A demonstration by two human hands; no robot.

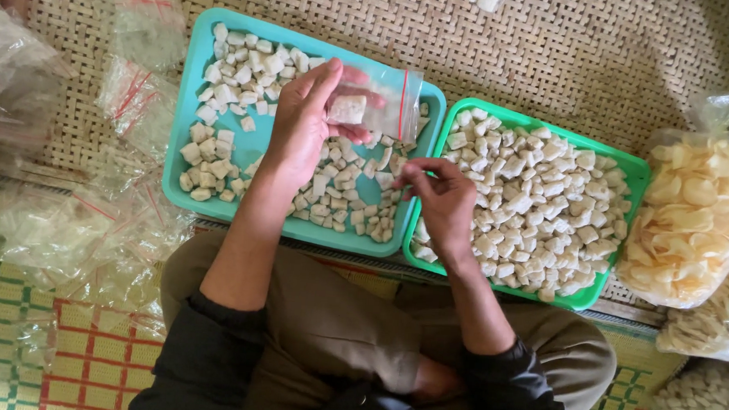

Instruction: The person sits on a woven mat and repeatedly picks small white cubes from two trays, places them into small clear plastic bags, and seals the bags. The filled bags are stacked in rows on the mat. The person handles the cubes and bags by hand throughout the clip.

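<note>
My left hand (307,120) holds up a small clear plastic bag (381,99) with a red strip along its top; one pale cracker piece (346,108) sits inside it. The bag hangs over a turquoise tray (191,83) of several whitish cracker pieces. My right hand (439,196) hovers over the left edge of a green tray (636,172) full of the same pieces, its fingertips pinched together; whether a piece is between them I cannot tell.
A heap of empty clear bags (131,96) lies to the left on the woven mat (551,49). Large bags of yellowish crackers (696,215) and white pieces (712,396) stand at the right. My crossed legs (334,327) are below the trays.
</note>
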